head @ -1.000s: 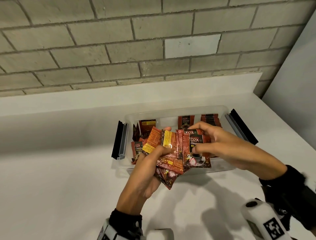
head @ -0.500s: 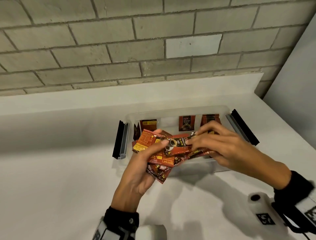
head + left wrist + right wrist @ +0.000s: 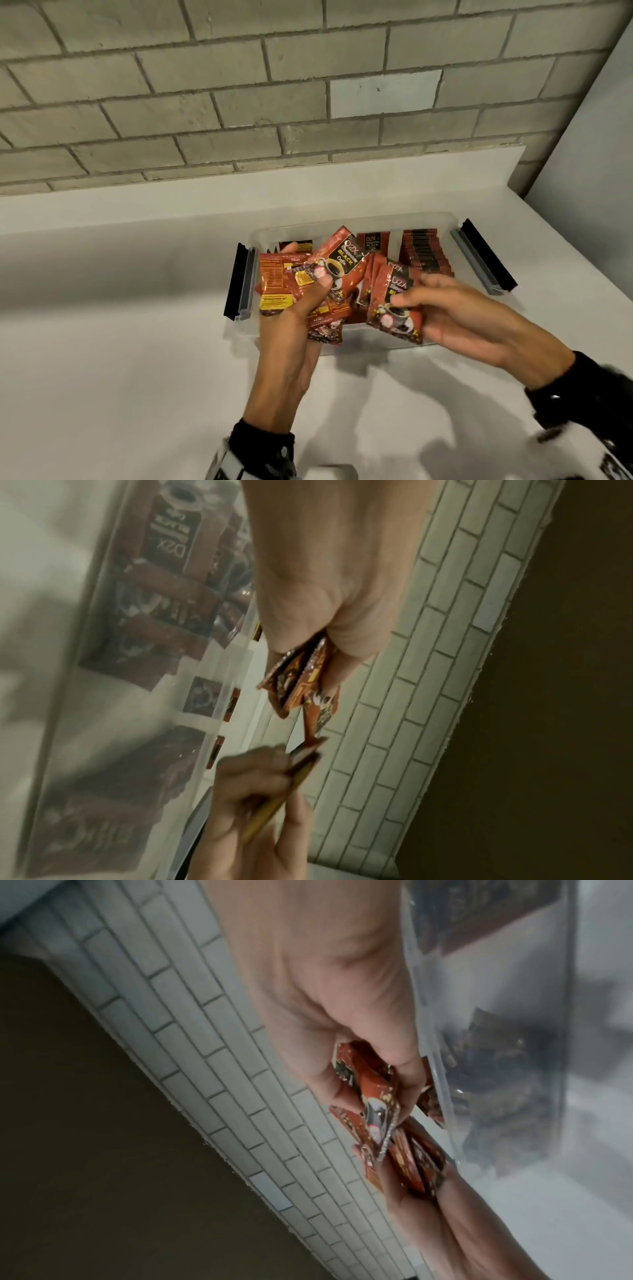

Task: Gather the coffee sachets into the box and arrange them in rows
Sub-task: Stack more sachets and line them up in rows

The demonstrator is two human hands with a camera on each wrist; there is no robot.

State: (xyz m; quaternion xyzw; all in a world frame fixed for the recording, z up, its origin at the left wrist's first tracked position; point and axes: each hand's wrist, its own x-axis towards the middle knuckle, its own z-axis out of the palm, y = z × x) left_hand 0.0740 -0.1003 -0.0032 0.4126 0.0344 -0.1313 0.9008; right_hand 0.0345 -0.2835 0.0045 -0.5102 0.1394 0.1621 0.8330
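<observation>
A clear plastic box sits on the white counter and holds red and black coffee sachets. A neat upright row of sachets fills its right side. Above its near edge my left hand grips a fanned bundle of sachets, seen edge-on in the left wrist view as sachets. My right hand pinches a smaller stack of sachets just to the right, a little apart from the left bundle. The right wrist view shows this stack between thumb and fingers.
Black and grey latches hang open at the box's left end and right end. A grey brick wall rises behind the counter, and a white side wall closes the right. White counter stretches left and in front.
Both hands held one merged bundle together a second ago. Now the right hand has pulled a small stack away to the right, and the left bundle is fanned out.
</observation>
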